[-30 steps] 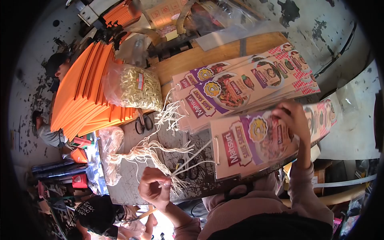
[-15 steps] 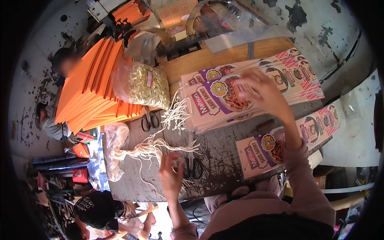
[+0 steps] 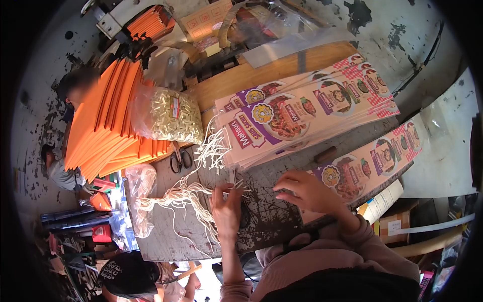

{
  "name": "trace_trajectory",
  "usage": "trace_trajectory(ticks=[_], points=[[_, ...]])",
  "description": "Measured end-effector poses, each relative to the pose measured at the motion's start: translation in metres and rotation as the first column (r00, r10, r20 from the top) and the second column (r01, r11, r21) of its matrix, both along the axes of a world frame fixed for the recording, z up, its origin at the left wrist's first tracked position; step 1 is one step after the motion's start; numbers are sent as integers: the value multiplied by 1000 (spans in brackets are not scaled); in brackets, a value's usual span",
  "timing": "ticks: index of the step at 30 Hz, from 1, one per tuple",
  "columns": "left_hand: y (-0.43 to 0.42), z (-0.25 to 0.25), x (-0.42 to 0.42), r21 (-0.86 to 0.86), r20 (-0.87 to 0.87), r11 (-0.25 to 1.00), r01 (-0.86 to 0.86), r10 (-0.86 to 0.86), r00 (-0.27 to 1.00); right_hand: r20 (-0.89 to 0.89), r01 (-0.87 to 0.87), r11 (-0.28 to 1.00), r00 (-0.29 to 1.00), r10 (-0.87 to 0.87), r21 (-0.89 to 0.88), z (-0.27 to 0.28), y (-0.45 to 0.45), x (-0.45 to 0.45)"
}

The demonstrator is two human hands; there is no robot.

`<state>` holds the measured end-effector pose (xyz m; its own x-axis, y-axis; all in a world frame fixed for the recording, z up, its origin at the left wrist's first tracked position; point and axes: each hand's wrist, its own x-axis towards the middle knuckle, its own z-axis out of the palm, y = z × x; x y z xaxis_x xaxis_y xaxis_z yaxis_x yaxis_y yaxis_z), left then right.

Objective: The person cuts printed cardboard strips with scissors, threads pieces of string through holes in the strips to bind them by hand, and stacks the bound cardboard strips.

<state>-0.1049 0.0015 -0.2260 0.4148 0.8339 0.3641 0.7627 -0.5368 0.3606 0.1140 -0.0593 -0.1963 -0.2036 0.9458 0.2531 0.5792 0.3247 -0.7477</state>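
My left hand (image 3: 226, 214) is over the near part of the table, fingertips pinched at the ends of white cords (image 3: 183, 194) that lie in a loose bundle. Black-handled scissors (image 3: 245, 217) lie partly hidden beside and under this hand. My right hand (image 3: 307, 191) hovers to its right with fingers a little curled and thumb apart, nothing seen between them. Beyond it lies the small stack of printed Mahsuri cards (image 3: 352, 176), its left end partly covered by this hand. A larger stack of printed cards (image 3: 287, 121) lies farther back, with knotted white cords (image 3: 214, 148) at its left end.
A clear bag of gold-coloured small pieces (image 3: 176, 116) stands beside stacked orange sheets (image 3: 100, 136). Another pair of scissors (image 3: 180, 158) lies near the bag. A dark short rod (image 3: 325, 154) rests between the card stacks. Other people (image 3: 126, 272) are at the left.
My right hand has come down from the large card stack toward my left hand. My left hand has moved slightly right and up, its fingers closing at the cord ends. The view has shifted slightly.
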Motion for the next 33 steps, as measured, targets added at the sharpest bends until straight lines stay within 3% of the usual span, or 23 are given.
trace_trajectory(ticks=[2, 5, 10, 13, 20, 22, 26, 28, 30, 33], points=[[-10, 5, 7, 18, 142, 999, 51, -53, 988, 30, 65, 996, 997, -67, 55, 0, -3, -14], [-23, 11, 18, 38, 172, 992, 117, -122, 978, 27, 69, 998, 997, -69, 12, 0, -6, -32], [-20, 9, 11, 30, 250, 977, 210, -211, 945, 187, 21, 999, 982, -30, 49, -24, -3, -43], [-13, 13, -1, 3, 246, 970, 244, -237, 940, 170, -44, 999, 985, 38, 32, -22, -2, -42], [-7, 11, -9, -39, 250, 939, 342, -322, 913, 178, -21, 999, 984, 15, 32, -15, -3, -46], [0, 15, -11, -65, 130, 993, 100, -90, 987, 216, -29, 1000, 976, 26, 12, -23, -2, -47], [18, 6, -36, -44, 37, 995, -85, 87, 996, 225, -58, 994, 971, 78, -93, -34, -2, -48], [22, -6, -47, -81, -19, 991, -106, 105, 994, 310, -2, 1000, 951, 9, -23, -38, -4, -52], [23, -18, -52, -103, -210, 979, -178, 153, 966, 363, -24, 999, 931, 31, -25, -34, -6, -53], [23, -27, -51, -77, -285, 975, -209, 179, 942, 428, -50, 998, 902, 60, -35, -41, -7, -57]])
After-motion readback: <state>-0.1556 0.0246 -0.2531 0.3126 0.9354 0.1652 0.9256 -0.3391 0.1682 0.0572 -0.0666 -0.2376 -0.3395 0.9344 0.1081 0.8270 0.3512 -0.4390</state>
